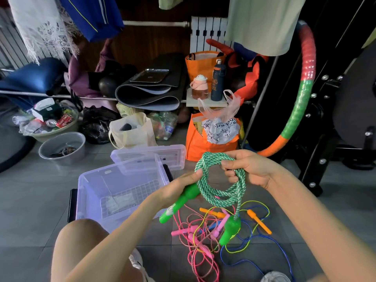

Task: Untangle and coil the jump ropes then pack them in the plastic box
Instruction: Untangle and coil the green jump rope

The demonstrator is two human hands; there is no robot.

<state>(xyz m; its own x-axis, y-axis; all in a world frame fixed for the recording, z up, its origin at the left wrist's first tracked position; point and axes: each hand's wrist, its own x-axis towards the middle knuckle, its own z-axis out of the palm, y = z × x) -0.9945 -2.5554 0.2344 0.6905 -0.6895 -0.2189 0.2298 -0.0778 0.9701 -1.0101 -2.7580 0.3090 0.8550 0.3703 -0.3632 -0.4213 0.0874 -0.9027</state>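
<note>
We have the green rope (220,181) nearly coiled, left hand (179,189) gripping its handle, right hand (249,169) gripping the loops; the other ropes (200,237) lie tangled on the floor, and the box (89,192) holds none.

orange bag (205,148), grey basin (62,148), hoop (301,102)
</note>
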